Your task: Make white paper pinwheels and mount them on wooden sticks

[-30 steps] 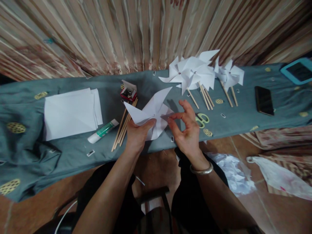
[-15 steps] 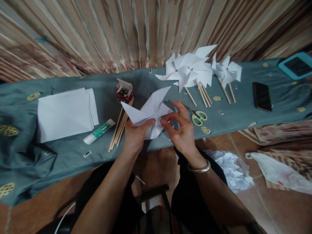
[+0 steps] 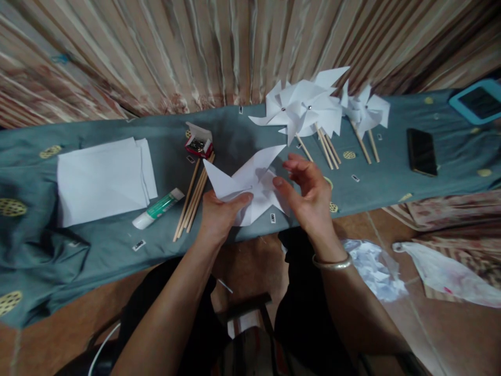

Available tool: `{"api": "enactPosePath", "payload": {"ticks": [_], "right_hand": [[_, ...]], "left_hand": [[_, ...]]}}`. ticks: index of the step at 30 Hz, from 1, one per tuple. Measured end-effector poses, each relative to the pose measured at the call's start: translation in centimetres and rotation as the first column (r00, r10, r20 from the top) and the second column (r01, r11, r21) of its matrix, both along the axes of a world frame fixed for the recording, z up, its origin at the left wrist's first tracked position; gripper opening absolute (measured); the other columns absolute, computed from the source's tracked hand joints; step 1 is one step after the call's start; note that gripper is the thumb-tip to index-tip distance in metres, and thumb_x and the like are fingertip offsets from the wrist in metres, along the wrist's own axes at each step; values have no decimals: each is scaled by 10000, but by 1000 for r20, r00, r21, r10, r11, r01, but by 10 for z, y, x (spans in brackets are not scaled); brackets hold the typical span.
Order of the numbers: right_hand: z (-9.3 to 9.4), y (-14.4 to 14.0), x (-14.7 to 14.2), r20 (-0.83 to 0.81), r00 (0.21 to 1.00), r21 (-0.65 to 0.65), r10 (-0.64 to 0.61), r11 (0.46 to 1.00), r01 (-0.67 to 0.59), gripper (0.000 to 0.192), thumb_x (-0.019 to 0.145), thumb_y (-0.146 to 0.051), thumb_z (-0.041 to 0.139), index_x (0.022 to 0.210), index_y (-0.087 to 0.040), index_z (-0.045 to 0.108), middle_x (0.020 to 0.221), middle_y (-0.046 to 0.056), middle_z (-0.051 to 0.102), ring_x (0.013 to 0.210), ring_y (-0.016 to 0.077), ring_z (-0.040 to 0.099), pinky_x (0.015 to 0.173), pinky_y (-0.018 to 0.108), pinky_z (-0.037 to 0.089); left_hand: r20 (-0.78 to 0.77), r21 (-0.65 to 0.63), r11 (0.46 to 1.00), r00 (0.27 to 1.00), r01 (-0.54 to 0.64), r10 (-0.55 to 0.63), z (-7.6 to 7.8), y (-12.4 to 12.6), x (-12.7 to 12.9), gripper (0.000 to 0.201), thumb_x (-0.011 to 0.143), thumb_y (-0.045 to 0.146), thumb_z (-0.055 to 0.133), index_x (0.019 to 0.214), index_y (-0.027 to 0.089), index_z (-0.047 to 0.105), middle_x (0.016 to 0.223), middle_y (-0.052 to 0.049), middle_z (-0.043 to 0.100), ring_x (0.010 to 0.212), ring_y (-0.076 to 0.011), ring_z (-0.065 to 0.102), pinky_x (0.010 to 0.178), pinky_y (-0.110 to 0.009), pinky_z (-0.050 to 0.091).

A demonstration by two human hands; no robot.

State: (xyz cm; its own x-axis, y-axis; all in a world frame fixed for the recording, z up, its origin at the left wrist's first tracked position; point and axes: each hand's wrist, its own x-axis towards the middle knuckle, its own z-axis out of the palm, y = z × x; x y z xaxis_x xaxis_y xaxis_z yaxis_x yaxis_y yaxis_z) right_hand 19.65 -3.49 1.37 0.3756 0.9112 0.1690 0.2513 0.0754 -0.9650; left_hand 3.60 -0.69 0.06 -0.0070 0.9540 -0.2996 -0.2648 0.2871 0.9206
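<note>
A white paper pinwheel (image 3: 260, 190) with pointed blades is in front of me, over the near edge of the cloth-covered table. My left hand (image 3: 224, 211) grips it from the left, thumb pressed near the centre and the other fingers hidden beneath. To its right is my right hand (image 3: 307, 190), fingers apart and curved, with nothing visible in them. Its thumb tip is close to the right blade; whether it touches I cannot tell. Beside my left hand lie several wooden sticks (image 3: 193, 201). A small red-and-white box (image 3: 199, 143) of metal pins stands open just behind them.
Left of the sticks are a glue stick (image 3: 158, 209) and stacked white paper (image 3: 102, 183). Several finished pinwheels (image 3: 309, 107) on sticks lie at the back right. Scissors (image 3: 327, 183) are mostly behind my right hand. Farther right lie a phone (image 3: 421, 151) and a blue-framed tablet (image 3: 479, 103).
My right hand has drawn away from the pinwheel's centre to the right, its fingers opening and now covering most of the scissors. The pinwheel has turned slightly in my left hand.
</note>
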Motion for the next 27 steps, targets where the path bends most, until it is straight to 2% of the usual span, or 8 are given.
{"api": "enactPosePath", "payload": {"ticks": [2, 4, 6, 8, 12, 18, 27], "right_hand": [[1, 2, 3, -210, 970, -131, 119, 980, -148, 403, 693, -416, 805, 1015, -239, 641, 1086, 61, 720, 977, 235, 696, 912, 452, 554], [4, 2, 5, -383, 900, -229, 207, 923, -310, 414, 666, -410, 823, 999, -231, 655, 910, 24, 747, 808, 205, 708, 754, 382, 583], [7, 2, 6, -473, 849, -276, 237, 875, -398, 440, 627, -373, 850, 997, -224, 664, 843, 0, 750, 717, 178, 693, 662, 327, 565], [9, 1, 6, -506, 827, -293, 245, 853, -432, 477, 591, -316, 869, 1012, -214, 667, 845, -8, 752, 688, 159, 682, 644, 304, 549], [7, 0, 3, -499, 833, -294, 239, 857, -423, 406, 573, -238, 860, 934, -192, 679, 832, -12, 744, 680, 142, 666, 660, 295, 541], [4, 0, -1, -428, 875, -325, 225, 866, -381, 379, 578, -277, 843, 899, -189, 661, 798, -8, 722, 665, 150, 640, 620, 302, 525], [5, -1, -4, -322, 923, -342, 211, 883, -321, 330, 618, -296, 773, 897, -169, 653, 787, 1, 675, 644, 127, 568, 600, 292, 469]], "left_hand": [[-29, -25, 998, 997, 64, -65, -1, -1, -1, 300, 471, 199, 854, 736, 115, 741, 756, -51, 761, 683, -196, 700, 689, -300, 572], [-64, -49, 993, 992, 106, -109, -3, -2, -2, 291, 466, 206, 854, 716, 110, 740, 730, -48, 754, 658, -194, 689, 653, -293, 561], [-87, -63, 989, 987, 132, -137, -4, -3, -3, 291, 461, 220, 858, 703, 111, 739, 712, -43, 747, 634, -187, 674, 614, -284, 546], [-95, -63, 988, 985, 142, -147, -6, -4, -3, 287, 462, 229, 860, 697, 119, 739, 705, -35, 742, 618, -173, 660, 593, -272, 532], [-98, -56, 987, 983, 151, -156, -7, -5, -3, 264, 464, 217, 854, 681, 128, 733, 679, -20, 726, 596, -148, 638, 578, -251, 509], [-109, -48, 983, 978, 176, -180, -6, -6, -1, 286, 454, 237, 877, 665, 123, 720, 651, -8, 711, 575, -142, 628, 565, -244, 500], [-155, -43, 971, 958, 236, -240, -7, -6, -2, 350, 490, 299, 882, 746, 117, 729, 738, -47, 737, 664, -194, 677, 646, -305, 548]]}}
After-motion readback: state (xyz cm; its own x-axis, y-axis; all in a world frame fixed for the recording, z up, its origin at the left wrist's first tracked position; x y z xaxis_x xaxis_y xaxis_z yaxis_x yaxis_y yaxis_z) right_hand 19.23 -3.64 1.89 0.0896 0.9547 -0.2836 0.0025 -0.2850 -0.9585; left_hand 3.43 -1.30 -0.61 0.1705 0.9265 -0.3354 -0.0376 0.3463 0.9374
